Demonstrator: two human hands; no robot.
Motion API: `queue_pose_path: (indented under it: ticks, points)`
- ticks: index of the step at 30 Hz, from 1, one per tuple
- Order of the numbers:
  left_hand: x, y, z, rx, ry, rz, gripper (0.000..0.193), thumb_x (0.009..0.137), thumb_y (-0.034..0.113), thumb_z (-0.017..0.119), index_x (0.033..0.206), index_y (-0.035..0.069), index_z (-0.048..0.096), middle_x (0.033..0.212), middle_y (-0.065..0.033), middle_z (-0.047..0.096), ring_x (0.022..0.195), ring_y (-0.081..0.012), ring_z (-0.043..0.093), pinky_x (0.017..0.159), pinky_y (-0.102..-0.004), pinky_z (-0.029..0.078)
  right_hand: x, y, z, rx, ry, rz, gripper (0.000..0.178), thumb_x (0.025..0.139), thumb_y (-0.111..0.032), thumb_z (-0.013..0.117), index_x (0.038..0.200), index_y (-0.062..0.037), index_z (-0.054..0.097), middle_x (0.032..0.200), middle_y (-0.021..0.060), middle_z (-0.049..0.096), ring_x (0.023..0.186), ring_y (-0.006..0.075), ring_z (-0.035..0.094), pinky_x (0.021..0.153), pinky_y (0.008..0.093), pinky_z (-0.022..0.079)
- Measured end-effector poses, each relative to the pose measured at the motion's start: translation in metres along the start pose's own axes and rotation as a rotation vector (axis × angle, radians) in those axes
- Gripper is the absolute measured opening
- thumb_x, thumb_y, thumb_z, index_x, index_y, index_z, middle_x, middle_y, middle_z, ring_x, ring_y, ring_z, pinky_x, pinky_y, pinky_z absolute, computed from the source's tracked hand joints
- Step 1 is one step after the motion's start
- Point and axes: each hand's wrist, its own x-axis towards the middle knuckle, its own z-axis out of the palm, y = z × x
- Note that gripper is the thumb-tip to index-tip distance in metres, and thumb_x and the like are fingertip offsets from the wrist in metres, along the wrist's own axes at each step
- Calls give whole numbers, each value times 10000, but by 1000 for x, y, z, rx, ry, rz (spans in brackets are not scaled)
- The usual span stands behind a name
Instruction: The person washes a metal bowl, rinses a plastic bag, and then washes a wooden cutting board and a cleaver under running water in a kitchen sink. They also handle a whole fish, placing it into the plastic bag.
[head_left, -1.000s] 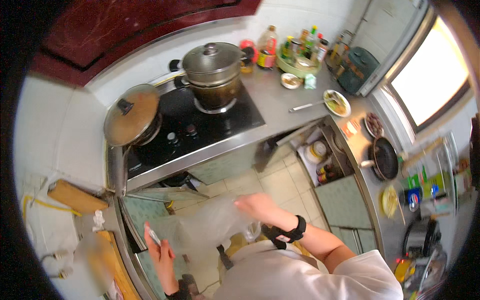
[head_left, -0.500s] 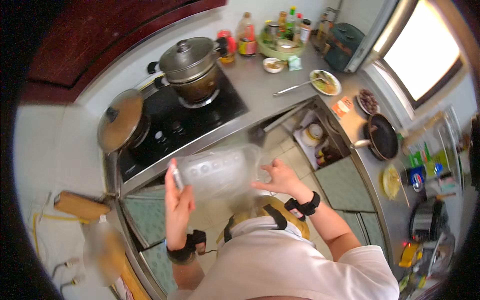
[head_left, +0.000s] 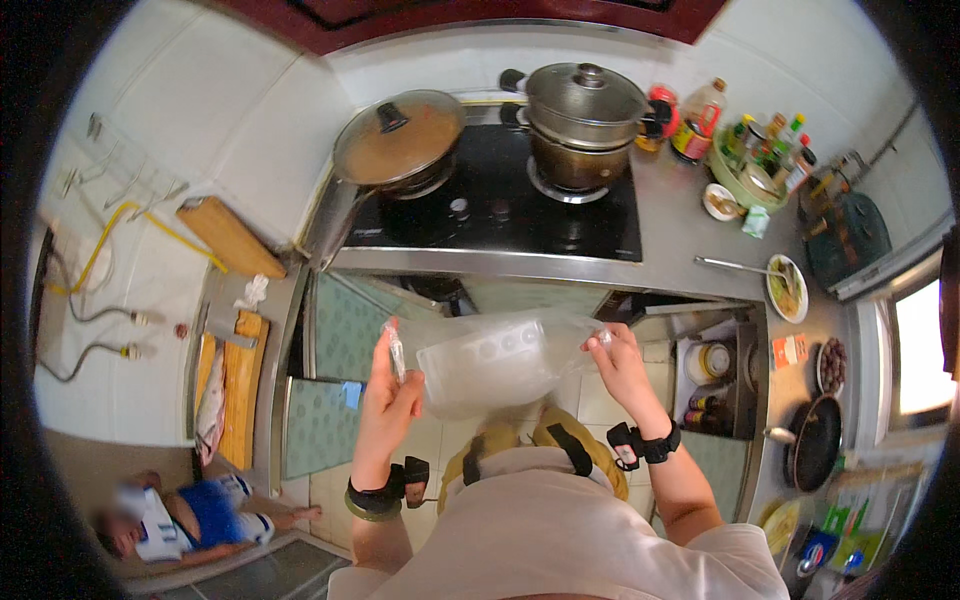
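Note:
A transparent plastic bag (head_left: pixel 562 362) stretches between my hands at waist height, in front of the stove. Inside or behind its film shows a whitish, box-like shape (head_left: pixel 465 365) with a row of round marks; I cannot tell which. My left hand (head_left: pixel 388 405) is closed on the bunched left edge of the bag, thumb toward me. At the opposite end, my right hand (head_left: pixel 620 365) pinches the film between thumb and fingers. Both wrists wear black straps.
A lidded pan (head_left: pixel 398 140) and a stacked steamer pot (head_left: pixel 585 130) stand on the black hob (head_left: pixel 480 225). Cabinet doors hang open below. Right counter: plate (head_left: pixel 788 290), frying pan (head_left: pixel 815 443). Left: a fish (head_left: pixel 211 405) on a wooden board (head_left: pixel 243 390). A person (head_left: pixel 190 515) is at lower left.
My right hand has gone from spread fingers beside the bag to pinching its right end. The bag is pulled wider. My view has swung left, bringing the fish and the person into sight.

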Motion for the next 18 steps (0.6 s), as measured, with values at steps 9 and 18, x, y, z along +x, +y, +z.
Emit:
queue_pose_path:
  ticks: [9, 18]
  points:
    - [-44, -4, -28, 14, 377, -100, 677, 878, -15, 444, 1469, 158, 165, 653, 40, 432, 503, -48, 359, 463, -195, 327, 41, -52, 6, 224, -371, -90, 231, 940, -199, 484, 920, -24, 633, 822, 87, 514, 731, 193, 510, 685, 283, 410]
    - [-138, -7, -97, -20, 762, -112, 664, 881, 28, 443, 1469, 164, 164, 630, 65, 400, 490, -35, 347, 446, -174, 282, 45, -118, 93, 314, -606, -252, 290, 949, -120, 467, 1209, -20, 548, 1036, 121, 594, 985, 219, 603, 848, 297, 449]
